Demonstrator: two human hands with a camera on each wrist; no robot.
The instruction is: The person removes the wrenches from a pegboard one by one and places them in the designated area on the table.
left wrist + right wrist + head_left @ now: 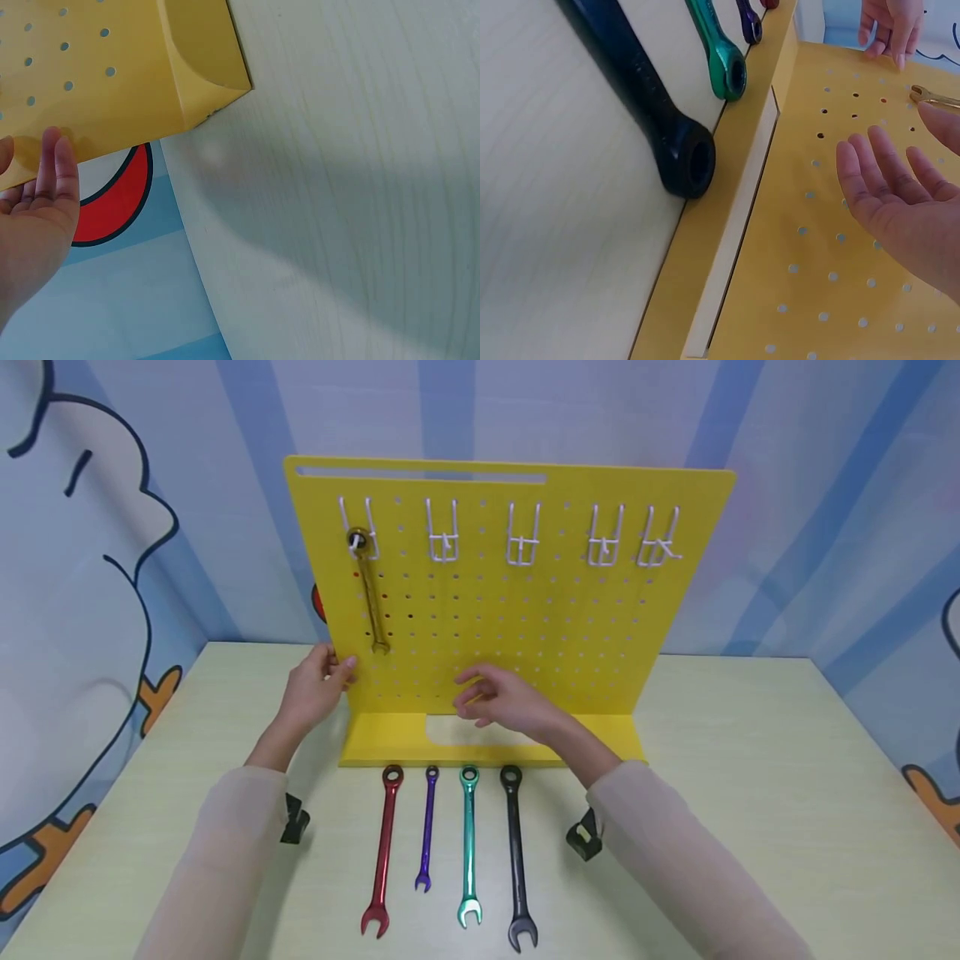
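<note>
A yellow pegboard (495,627) stands upright on its base, with a gold combination wrench (372,602) hanging from its leftmost hook. At the board's left edge is my left hand (315,685); in the left wrist view its fingers (64,161) overlap the board's front near that edge, loosely bent. Whether they touch it is hard to tell. My right hand (510,697) is held before the lower middle of the board, fingers relaxed and nothing in them. Below lie a red wrench (384,852), a purple wrench (427,831), a green wrench (469,847) and a black wrench (517,860).
Several white wire hooks (522,537) line the upper board. The wrenches' ring ends lie at the front of the yellow base (382,739). A pale wood-grain table (750,793) carries everything, with a blue patterned backdrop (817,510) behind it.
</note>
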